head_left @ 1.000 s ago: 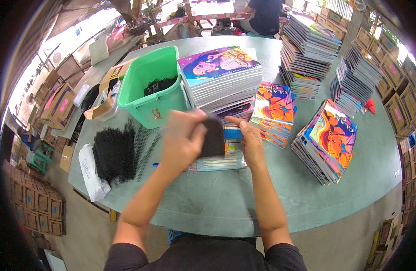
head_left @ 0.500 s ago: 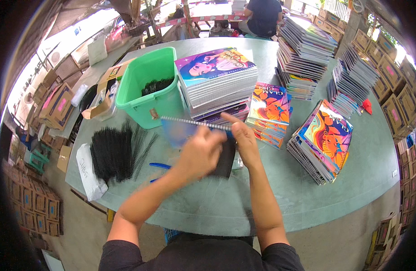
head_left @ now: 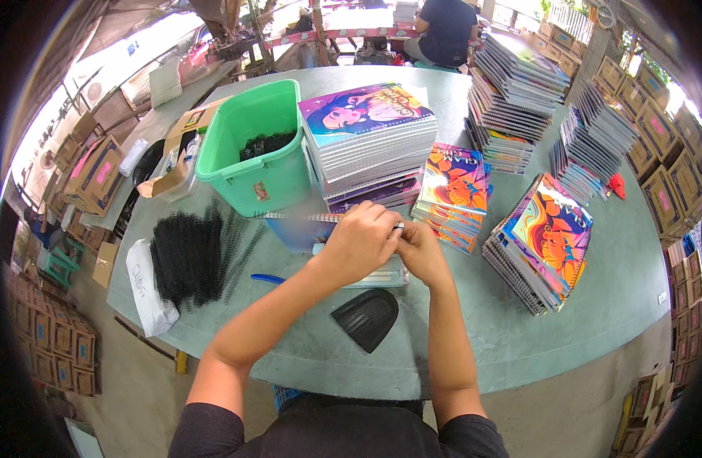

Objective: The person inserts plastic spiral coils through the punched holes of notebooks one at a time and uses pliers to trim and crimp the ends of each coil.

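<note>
My left hand [head_left: 364, 243] is closed at the top edge of a blue-covered notebook [head_left: 301, 232], which stands tilted up behind my hands with a coil along that edge. My right hand [head_left: 425, 256] pinches at the right end of the same edge, its fingertips touching those of my left. What lies between the fingertips is mostly hidden. On the table below my hands rests a black rounded wedge-shaped piece [head_left: 368, 319]. A blue tool handle [head_left: 268, 279] shows left of my left forearm. Behind my wrists is a low clear tray [head_left: 395, 276], partly covered.
Black plastic coils [head_left: 187, 259] lie left beside a white wrapper [head_left: 149, 286]. A green bin [head_left: 252, 187] holds more coils. Notebook stacks stand behind [head_left: 370, 153] and at the right [head_left: 545, 244], with taller piles [head_left: 515, 99] farther back. A person [head_left: 446, 34] sits beyond the table.
My left hand has moved up and right to meet my right hand at the notebook's edge. The black wedge piece, partly hidden before, now shows fully, lower on the table.
</note>
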`<state>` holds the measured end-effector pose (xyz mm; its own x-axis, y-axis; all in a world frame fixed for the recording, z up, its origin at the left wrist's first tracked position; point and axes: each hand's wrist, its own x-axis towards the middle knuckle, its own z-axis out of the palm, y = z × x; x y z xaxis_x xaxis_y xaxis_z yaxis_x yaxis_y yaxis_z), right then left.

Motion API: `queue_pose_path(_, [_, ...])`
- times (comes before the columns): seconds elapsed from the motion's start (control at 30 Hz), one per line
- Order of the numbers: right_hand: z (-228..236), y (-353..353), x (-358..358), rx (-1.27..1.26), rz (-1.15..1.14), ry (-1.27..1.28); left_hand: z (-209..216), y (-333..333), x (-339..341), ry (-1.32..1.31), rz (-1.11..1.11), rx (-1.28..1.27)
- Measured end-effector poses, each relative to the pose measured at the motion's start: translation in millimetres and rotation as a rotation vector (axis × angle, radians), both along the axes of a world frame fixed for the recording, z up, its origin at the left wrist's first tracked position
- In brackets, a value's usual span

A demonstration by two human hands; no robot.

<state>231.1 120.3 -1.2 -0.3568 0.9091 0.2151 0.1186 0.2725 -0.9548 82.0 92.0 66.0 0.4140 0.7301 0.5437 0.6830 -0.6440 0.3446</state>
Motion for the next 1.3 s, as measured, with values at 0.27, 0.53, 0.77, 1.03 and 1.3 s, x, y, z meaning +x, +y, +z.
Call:
queue_pose_path(0.27, [3, -3, -2, 0.079, -0.093, -0.228, 16, 0, -8, -0.13, -0.114, 0.027])
queue_pose_path(0.53, [65, -19, -10, 0.54, -0.253, -0.329, -75, -90, -171, 0.416, 0.171, -0.433])
queue_pose_path(0.77, [94, -9, -117, 0.578, 0.098, -0.597, -94, -110, -168, 0.364, 0.498, -0.578])
queue_pose_path(1.03, [92, 3, -152, 0.337, 0.402, -0.295, -1, -91, -152, -0.733, 0.313, -0.919])
queue_pose_path(1.3, [89, 0, -153, 0.426, 0.451, -0.379, 0, -77, -152, -0.288, 0.43, -0.527])
